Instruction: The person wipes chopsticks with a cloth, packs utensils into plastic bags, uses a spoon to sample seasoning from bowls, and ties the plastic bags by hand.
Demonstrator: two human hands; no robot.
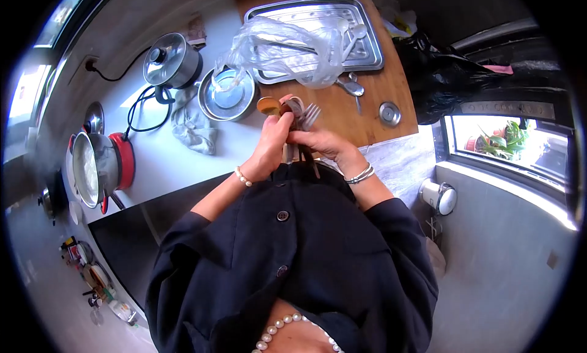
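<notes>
Both hands are together in front of my chest, at the counter's front edge, around a bundle of cutlery. My left hand [273,139] is closed on the bundle, near a gold spoon [268,105]. Fingers of my right hand [319,141] wrap the bundle from the other side, below a fork [310,116] whose tines point up. Handles stick out below the hands. Beyond them a metal tray [373,53] on the wooden board bears a crumpled clear plastic bag [327,66] and white spoons [354,36]. More metal cutlery [353,86] lies at the tray's near edge.
A metal pan [227,96] stands left of the board [379,96], near a lidded pot [174,62] and a grey cloth [192,130]. Farther left is a steaming pot on a red base [125,160]. A small round metal dish [389,113] sits at the board's right.
</notes>
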